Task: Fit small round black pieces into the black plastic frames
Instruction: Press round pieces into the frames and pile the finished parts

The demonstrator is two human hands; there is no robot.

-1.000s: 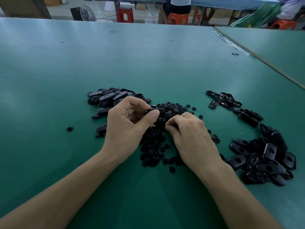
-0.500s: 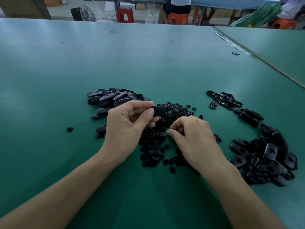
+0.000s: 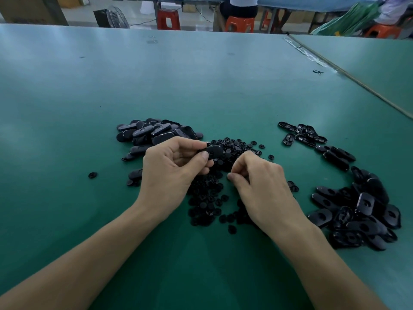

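Across the foreground we see a green table, which a seam separates from a second table at the right. Both bare forearms reach in from the lower edge, placing the left hand and the right hand side by side at the centre, close together but not touching. The right hand's fingers are curled with the thumb tip drawn towards them above the parts. We cannot tell whether they grip anything. At the right lies the largest pile of frames, with a second pile beyond the left hand and a smaller scatter of frames further back on the right. Between and beneath the hands spreads the heap of round pieces. We note one black frame raised above that heap, pinched at its near end between the left thumb and fingers. A single stray round piece lies apart on the table, left of the left hand.
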